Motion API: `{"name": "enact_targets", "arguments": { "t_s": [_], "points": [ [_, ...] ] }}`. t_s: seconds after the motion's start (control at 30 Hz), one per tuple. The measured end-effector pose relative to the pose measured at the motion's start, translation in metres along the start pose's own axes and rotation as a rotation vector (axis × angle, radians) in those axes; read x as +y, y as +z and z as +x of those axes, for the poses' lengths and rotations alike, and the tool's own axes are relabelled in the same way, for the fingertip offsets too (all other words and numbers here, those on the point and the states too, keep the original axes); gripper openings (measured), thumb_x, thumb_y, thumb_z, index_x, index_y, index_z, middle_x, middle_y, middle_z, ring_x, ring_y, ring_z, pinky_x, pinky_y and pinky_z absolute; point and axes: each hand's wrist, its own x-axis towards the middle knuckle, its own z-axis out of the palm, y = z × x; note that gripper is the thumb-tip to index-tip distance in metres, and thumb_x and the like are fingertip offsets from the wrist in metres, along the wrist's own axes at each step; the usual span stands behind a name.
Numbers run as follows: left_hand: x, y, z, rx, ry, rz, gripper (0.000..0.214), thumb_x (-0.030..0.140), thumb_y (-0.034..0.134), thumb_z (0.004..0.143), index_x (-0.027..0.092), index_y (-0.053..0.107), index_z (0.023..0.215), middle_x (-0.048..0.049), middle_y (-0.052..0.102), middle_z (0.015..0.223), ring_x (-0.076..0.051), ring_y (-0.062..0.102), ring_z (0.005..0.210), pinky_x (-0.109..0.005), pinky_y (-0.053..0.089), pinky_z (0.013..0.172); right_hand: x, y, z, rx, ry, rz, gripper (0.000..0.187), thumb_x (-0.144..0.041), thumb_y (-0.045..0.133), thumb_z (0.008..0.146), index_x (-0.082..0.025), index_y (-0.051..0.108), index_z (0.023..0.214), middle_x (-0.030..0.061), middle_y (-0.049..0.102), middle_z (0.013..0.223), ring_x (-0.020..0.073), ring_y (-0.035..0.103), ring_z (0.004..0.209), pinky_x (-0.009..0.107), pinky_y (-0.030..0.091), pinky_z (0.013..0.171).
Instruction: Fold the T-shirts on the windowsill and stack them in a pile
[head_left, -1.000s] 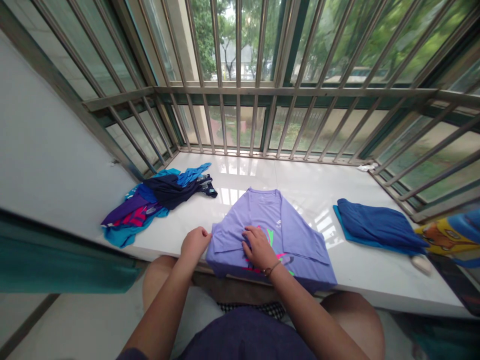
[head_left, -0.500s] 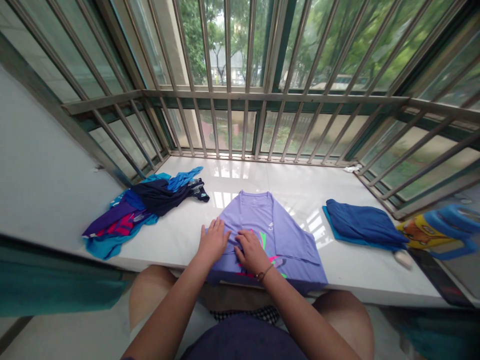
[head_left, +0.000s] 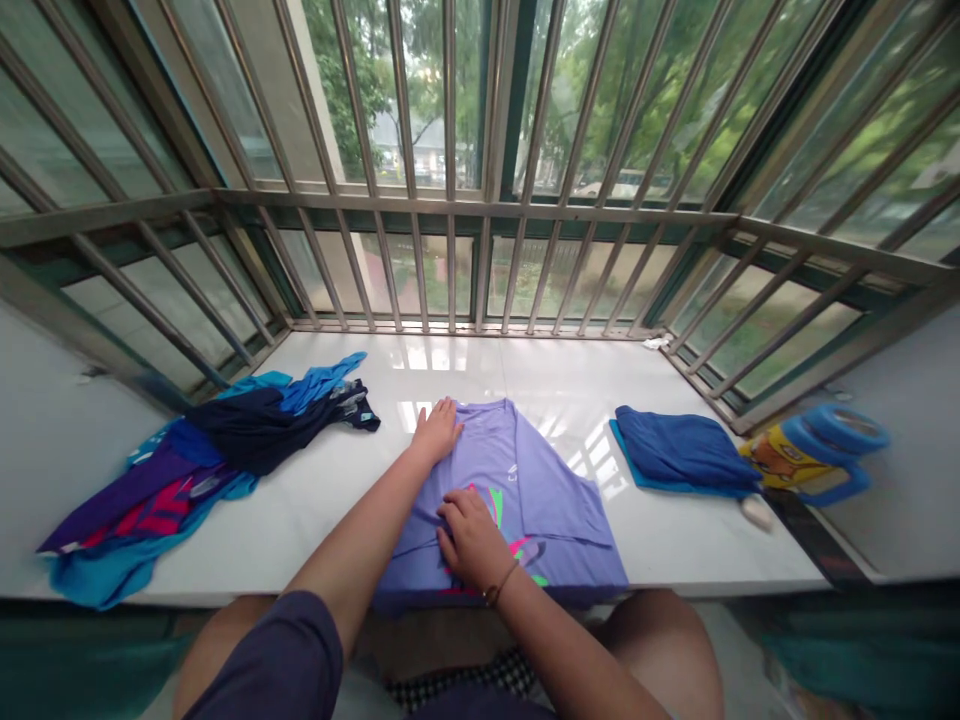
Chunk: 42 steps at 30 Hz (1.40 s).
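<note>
A lavender T-shirt point(head_left: 555, 490) with a bright pink and green print lies on the white sill in front of me. Its left part is folded inward, and its lower end hangs over the front edge. My left hand point(head_left: 438, 432) rests flat on the shirt's upper left side near the collar, fingers stretched out. Lower down, my right hand point(head_left: 472, 535) lies on the shirt's middle beside the print, fingers slightly bent and apart. A bracelet circles the right wrist. Neither hand grips the cloth.
Left of the shirt lies a loose heap of clothes point(head_left: 255, 430) in navy, purple, pink and turquoise. To the right are folded blue garments point(head_left: 679, 450), a yellow and blue mug point(head_left: 814, 455), a small pale object point(head_left: 756, 512) and a dark flat object point(head_left: 814, 540). Metal window bars point(head_left: 480, 210) enclose the back.
My left hand has slid up the shirt's left side toward the collar. My right hand stays near the print. The view has shifted slightly.
</note>
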Motion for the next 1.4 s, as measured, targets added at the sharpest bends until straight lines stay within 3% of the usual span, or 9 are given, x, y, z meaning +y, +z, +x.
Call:
{"name": "enact_targets", "arguments": {
  "t_s": [0.23, 0.37, 0.53, 0.67, 0.73, 0.83, 1.1, 1.27, 1.4],
  "points": [
    [0.001, 0.004, 0.013, 0.003, -0.136, 0.016, 0.073, 0.056, 0.026, 0.110, 0.020, 0.029, 0.173, -0.0125, 0.023, 0.181, -0.034, 0.020, 0.168, -0.068, 0.017, 0.133, -0.001, 0.002, 0.001, -0.010, 0.003, -0.025, 0.031, -0.023, 0.070, 0.097, -0.021, 0.065, 0.127, 0.0114, 0.064, 0.135, 0.0280, 0.056, 0.129, 0.049, 0.040, 0.123],
    [0.007, -0.001, 0.014, 0.044, -0.169, 0.059, 0.069, 0.049, 0.029, 0.111, 0.016, 0.032, 0.172, -0.0152, 0.022, 0.181, -0.035, 0.020, 0.168, -0.070, 0.016, 0.132, -0.005, -0.008, -0.008, 0.004, -0.023, -0.104, 0.031, -0.030, 0.070, 0.100, -0.023, 0.064, 0.130, 0.0106, 0.065, 0.136, 0.0289, 0.054, 0.133, 0.049, 0.040, 0.121],
    [0.043, 0.000, 0.015, 0.147, 0.161, -0.033, 0.059, 0.020, 0.035, 0.107, 0.015, 0.047, 0.165, -0.0158, 0.039, 0.175, -0.029, 0.036, 0.162, -0.056, 0.024, 0.134, 0.005, -0.043, -0.039, 0.122, 0.312, -0.300, 0.022, -0.028, 0.063, 0.104, -0.024, 0.066, 0.126, 0.0116, 0.069, 0.116, 0.0300, 0.059, 0.109, 0.046, 0.045, 0.099],
    [0.088, 0.009, 0.021, 0.082, 0.390, -0.112, 0.054, 0.020, 0.043, 0.106, 0.023, 0.058, 0.157, -0.0082, 0.052, 0.168, -0.022, 0.047, 0.155, -0.042, 0.031, 0.133, 0.026, -0.063, -0.060, 0.146, 0.564, -0.444, 0.024, -0.031, 0.067, 0.101, -0.021, 0.066, 0.123, 0.0157, 0.067, 0.113, 0.0346, 0.058, 0.106, 0.046, 0.045, 0.088],
    [0.107, 0.014, 0.024, 0.067, 0.411, -0.131, 0.052, 0.025, 0.042, 0.108, 0.021, 0.057, 0.158, -0.0096, 0.051, 0.168, -0.023, 0.047, 0.155, -0.045, 0.032, 0.133, 0.034, -0.065, -0.064, 0.130, 0.551, -0.472, 0.008, -0.028, 0.063, 0.104, -0.022, 0.068, 0.108, 0.0135, 0.067, 0.104, 0.0320, 0.058, 0.100, 0.044, 0.044, 0.085],
    [0.121, 0.021, 0.027, 0.050, 0.382, -0.146, 0.055, 0.034, 0.038, 0.111, 0.016, 0.051, 0.161, -0.0129, 0.046, 0.171, -0.028, 0.045, 0.157, -0.052, 0.034, 0.131, 0.036, -0.064, -0.067, 0.126, 0.472, -0.520, 0.014, -0.021, 0.057, 0.106, -0.023, 0.065, 0.094, 0.0100, 0.066, 0.093, 0.0277, 0.057, 0.091, 0.041, 0.042, 0.082],
    [0.114, 0.030, 0.023, 0.031, 0.344, -0.145, 0.059, 0.042, 0.035, 0.112, 0.018, 0.048, 0.164, -0.0106, 0.041, 0.174, -0.027, 0.036, 0.162, -0.053, 0.023, 0.136, 0.042, -0.078, -0.083, 0.065, 0.346, -0.405, 0.014, -0.026, 0.057, 0.108, -0.023, 0.067, 0.099, 0.0071, 0.070, 0.097, 0.0259, 0.061, 0.094, 0.038, 0.041, 0.084],
    [0.116, 0.028, 0.021, 0.031, 0.337, -0.134, 0.061, 0.045, 0.038, 0.111, 0.020, 0.046, 0.165, -0.0104, 0.035, 0.177, -0.028, 0.035, 0.163, -0.051, 0.023, 0.136, 0.093, -0.129, -0.087, 0.190, 0.664, -0.434, 0.020, -0.030, 0.053, 0.108, -0.020, 0.068, 0.116, 0.0123, 0.074, 0.110, 0.0277, 0.066, 0.100, 0.037, 0.045, 0.086],
    [0.117, 0.026, 0.020, 0.032, 0.330, -0.125, 0.063, 0.048, 0.039, 0.110, 0.019, 0.046, 0.165, -0.0111, 0.033, 0.178, -0.028, 0.035, 0.163, -0.049, 0.023, 0.136, 0.129, -0.153, -0.083, 0.194, 0.949, -0.270, 0.029, -0.037, 0.059, 0.105, -0.016, 0.064, 0.124, 0.0094, 0.075, 0.095, 0.0250, 0.071, 0.089, 0.032, 0.044, 0.075]
  ]
}}
